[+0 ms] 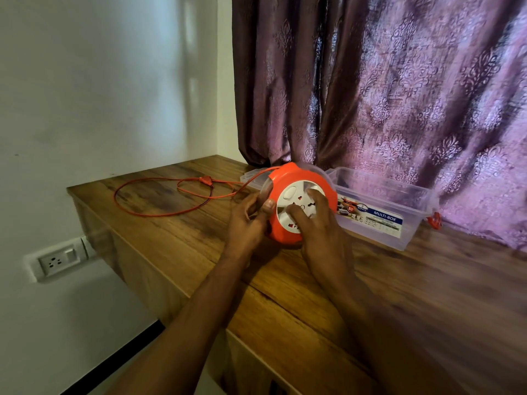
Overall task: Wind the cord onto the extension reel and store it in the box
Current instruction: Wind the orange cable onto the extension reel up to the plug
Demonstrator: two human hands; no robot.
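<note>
Left hand (251,215) grips the orange reel's (296,201) rim at frame centre; right hand (312,212) presses spread fingers on its white face. Winding looks underway: orange cord (159,213) loops left across the worktop (313,295). Next, keep turning; the clear box (382,212) waits right.

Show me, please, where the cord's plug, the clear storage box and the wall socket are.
cord's plug (206,181): head view, orange plug body on the tabletop.
clear storage box (410,195): head view, its right front wall.
wall socket (54,262): head view, pin holes.
</note>
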